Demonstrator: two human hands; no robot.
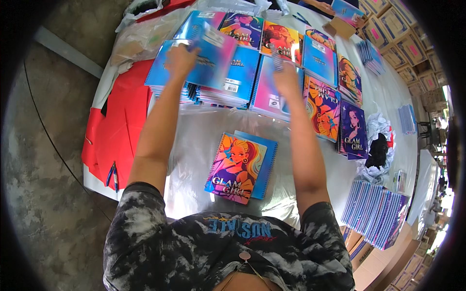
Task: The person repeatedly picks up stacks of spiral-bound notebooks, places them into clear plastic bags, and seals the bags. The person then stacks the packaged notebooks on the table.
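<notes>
Over the left stacks, my left hand (182,62) is closed on the edge of a blue-and-pink spiral notebook (212,60), which is raised, tilted and smeared by motion. Farther right, my right hand (286,79) is closed round a spiral-bound edge that stands up above a pink-and-blue notebook (270,97); my fingers partly hide it. Nearer to me, a small pile of notebooks (236,167) lies on the plastic-covered table, the top one showing a colourful cartoon cover and a blue one sticking out beneath.
Stacks of notebooks (320,60) fill the table's far side. Red sheets (127,116) with pliers (112,175) on them lie left. Crumpled plastic (376,145) and a long notebook row (371,213) are at right. Another person's hand (320,6) shows at the far edge, near cartons (395,26).
</notes>
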